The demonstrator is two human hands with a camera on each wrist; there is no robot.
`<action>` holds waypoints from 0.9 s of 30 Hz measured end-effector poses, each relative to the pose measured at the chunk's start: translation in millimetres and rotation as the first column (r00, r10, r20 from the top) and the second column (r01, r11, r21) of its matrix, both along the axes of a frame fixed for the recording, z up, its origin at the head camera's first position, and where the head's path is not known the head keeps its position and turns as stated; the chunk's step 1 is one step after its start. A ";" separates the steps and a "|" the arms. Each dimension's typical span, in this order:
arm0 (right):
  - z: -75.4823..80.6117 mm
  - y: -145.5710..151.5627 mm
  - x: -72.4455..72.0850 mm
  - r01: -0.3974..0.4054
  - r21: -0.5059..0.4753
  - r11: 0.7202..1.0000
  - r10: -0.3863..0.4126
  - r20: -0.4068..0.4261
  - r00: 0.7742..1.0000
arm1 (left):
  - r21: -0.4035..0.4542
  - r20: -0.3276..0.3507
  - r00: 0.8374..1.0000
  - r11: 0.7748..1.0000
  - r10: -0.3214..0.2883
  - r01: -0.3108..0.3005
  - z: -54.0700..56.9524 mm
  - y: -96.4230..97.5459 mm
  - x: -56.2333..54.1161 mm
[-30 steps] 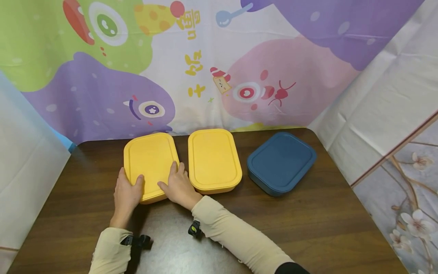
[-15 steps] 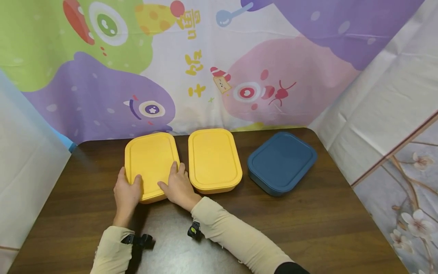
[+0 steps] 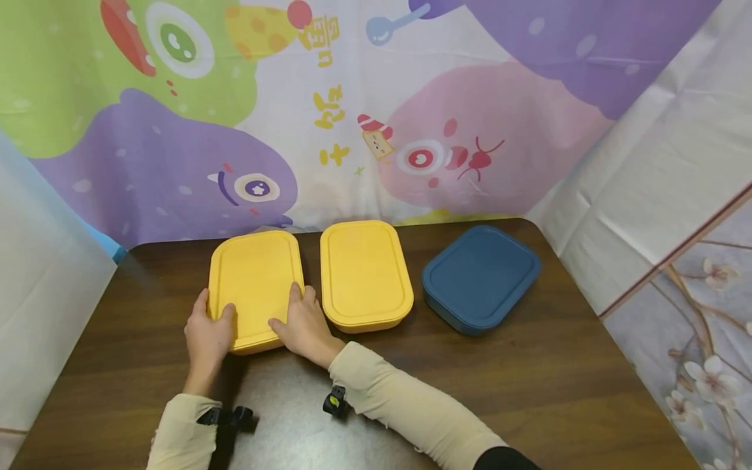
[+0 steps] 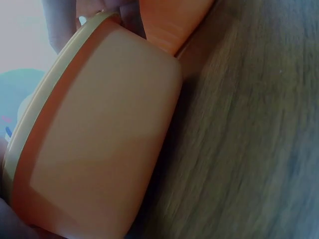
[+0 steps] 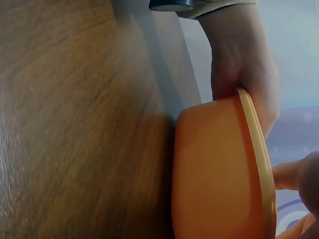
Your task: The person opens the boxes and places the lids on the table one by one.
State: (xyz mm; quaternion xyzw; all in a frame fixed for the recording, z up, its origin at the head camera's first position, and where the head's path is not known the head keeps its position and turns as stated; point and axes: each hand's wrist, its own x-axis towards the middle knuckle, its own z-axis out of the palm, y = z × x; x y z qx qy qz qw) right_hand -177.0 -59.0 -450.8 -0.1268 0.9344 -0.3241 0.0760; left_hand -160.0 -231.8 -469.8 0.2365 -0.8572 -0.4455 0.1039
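Two yellow lidded food boxes lie flat on the table. Both hands are on the left yellow food box (image 3: 258,274), one at each side near its front end. My left hand (image 3: 207,333) holds the left side, its thumb over the lid's edge. At the opposite side my right hand (image 3: 302,326) grips the box, thumb on the lid and fingers along the right edge. The box's front wall (image 4: 104,134) fills much of the left wrist view. In the right wrist view, the left hand (image 5: 244,64) wraps the far end of that wall. Fingers under the rim are partly hidden.
The second yellow food box (image 3: 367,274) stands just right of the held one, a narrow gap between. Farther right, a blue lidded food box (image 3: 482,277) sits at an angle. A printed curtain (image 3: 352,189) hangs behind the table's back edge (image 3: 417,227).
The left yellow box has shifted slightly toward me, with both hands still on it. The whole head view has also drifted a little. The other boxes keep their places.
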 end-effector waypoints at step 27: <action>-10.2 -7.8 26.9 -0.045 -0.214 0.976 0.042 -0.019 0.999 | -0.035 -0.009 1.000 0.999 0.007 -0.007 0.1 -28.8 19.2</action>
